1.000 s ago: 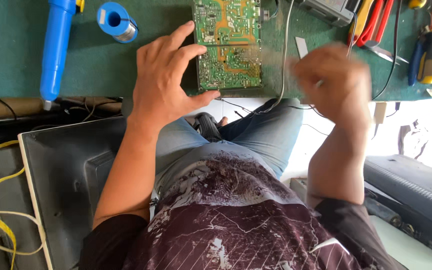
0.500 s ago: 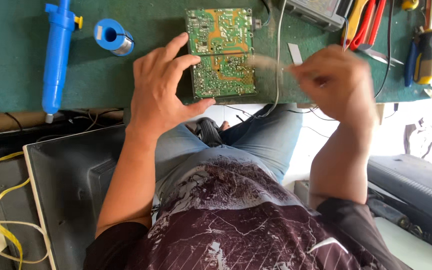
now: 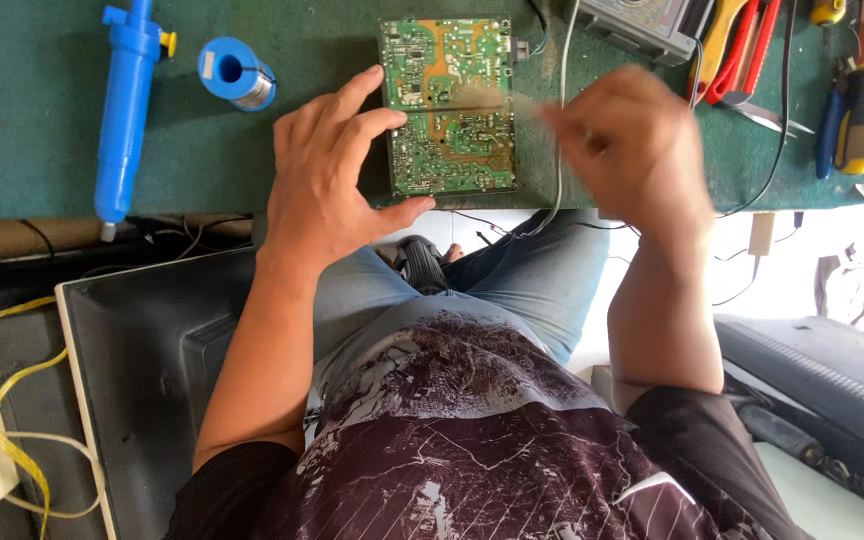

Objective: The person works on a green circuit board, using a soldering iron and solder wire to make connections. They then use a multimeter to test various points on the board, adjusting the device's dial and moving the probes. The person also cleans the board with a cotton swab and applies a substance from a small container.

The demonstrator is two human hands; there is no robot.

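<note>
Steadying a green circuit board on the green worktop, at twelve o'clock from the person.
Left hand, spread flat, pins its nine-o'clock edge so it cannot slide; right hand, blurred, seems pinched on a thin tool.

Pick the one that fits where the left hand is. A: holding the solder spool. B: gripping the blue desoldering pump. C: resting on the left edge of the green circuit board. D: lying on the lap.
C: the left hand lies spread on the green mat with its fingers against the left edge of the circuit board, well apart from the blue pump and the solder spool.
</note>
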